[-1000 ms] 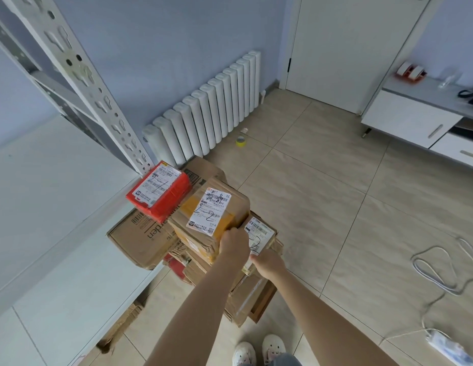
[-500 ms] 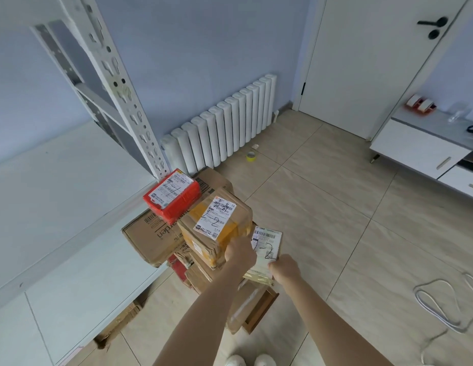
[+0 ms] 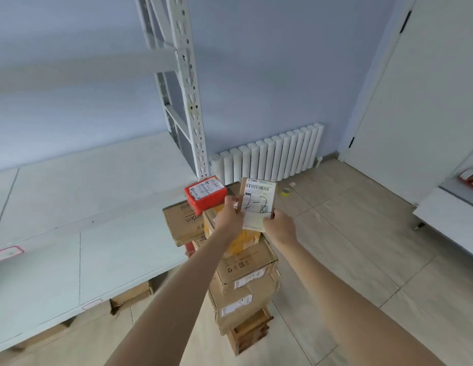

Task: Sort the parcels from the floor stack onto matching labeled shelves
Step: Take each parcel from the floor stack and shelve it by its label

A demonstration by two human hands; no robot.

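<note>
Pinching the flat parcel [image 3: 257, 204] by its edges, both hands' grip looked slight; it might slip onto the stack [image 3: 246, 273].

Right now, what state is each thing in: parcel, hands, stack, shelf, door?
Flat parcel: lifted off the stack, held upright, label marked 2-2 facing the camera.
Left hand: grips the parcel's left edge.
Right hand: grips its lower right edge.
Red parcel: lying on top of the stack.
Floor stack: standing, leaning slightly.
Shelf: bare where visible.
Door: closed.
</note>
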